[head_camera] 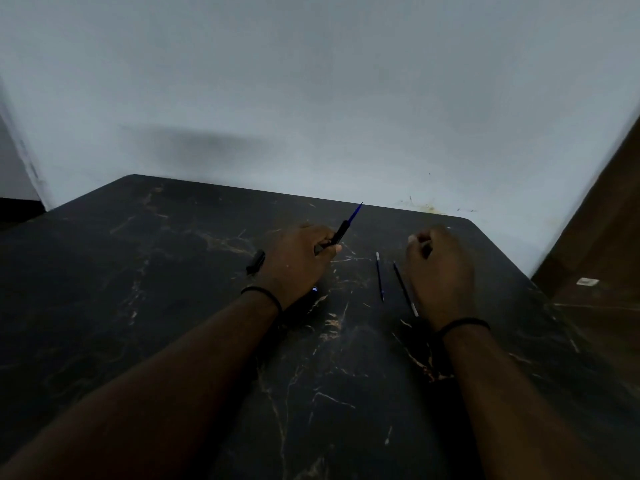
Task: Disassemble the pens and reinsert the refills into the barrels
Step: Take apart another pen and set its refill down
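Observation:
My left hand (pixel 298 261) grips a black pen barrel (pixel 339 233) with a blue refill (pixel 355 213) sticking out of its far end, pointing up and away. My right hand (pixel 440 268) is closed around a small pale part that I cannot identify. Between the hands two loose refills lie on the dark marble table (pixel 173 306): a blue one (pixel 380 275) and a darker one (pixel 405 289) beside my right hand. A small black pen piece (pixel 255 262) rests left of my left wrist, and something with a blue glint (pixel 314 289) lies partly hidden under that hand.
A pale wall (pixel 311 98) stands right behind the table's far edge. A brown wooden surface (pixel 602 237) runs along the right side. Both wrists wear black bands.

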The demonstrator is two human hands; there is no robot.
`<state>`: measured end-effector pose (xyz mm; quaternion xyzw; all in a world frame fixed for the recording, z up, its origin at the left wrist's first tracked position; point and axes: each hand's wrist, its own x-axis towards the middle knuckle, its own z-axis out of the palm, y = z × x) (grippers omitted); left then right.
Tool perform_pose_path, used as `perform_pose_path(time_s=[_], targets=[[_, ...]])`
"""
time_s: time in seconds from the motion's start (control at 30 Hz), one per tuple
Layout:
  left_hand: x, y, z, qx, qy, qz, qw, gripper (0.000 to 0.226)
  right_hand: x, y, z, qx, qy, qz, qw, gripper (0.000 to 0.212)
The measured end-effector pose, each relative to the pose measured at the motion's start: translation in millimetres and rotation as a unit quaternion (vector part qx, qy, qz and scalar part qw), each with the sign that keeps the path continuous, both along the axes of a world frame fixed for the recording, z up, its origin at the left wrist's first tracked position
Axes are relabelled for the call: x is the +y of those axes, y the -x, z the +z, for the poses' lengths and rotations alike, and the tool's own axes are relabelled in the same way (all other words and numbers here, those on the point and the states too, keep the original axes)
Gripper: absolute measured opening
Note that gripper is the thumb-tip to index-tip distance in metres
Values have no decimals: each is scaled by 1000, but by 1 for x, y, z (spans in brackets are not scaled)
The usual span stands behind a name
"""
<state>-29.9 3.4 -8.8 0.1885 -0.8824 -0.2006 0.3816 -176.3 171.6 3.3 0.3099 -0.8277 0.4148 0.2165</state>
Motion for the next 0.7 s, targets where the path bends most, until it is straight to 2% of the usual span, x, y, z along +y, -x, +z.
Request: perform_pose_path(time_s=[0.07, 0.17, 0.3, 0.4, 0.53, 0.7], targets=[[1, 0, 1, 3, 5, 0, 1000, 11, -1, -9, 3, 23, 62, 34, 997, 14], [3, -1, 2, -10, 20, 3, 1000, 9, -4, -23, 6, -2, 118, 140, 983, 13], [9, -2, 5, -20, 30, -27, 999, 8, -13, -42, 6, -31, 98, 247, 963, 25], [16, -4, 10, -5, 52, -52, 997, 11, -19, -51, 5, -25, 94, 258, 961, 28], [24, -6, 16, -13, 52, -98, 994, 8, -20, -52, 6, -11, 103, 245, 964, 19], [26, -7, 16, 3, 40, -121, 992, 6, -22, -49, 5, -14, 110, 224, 968, 18]])
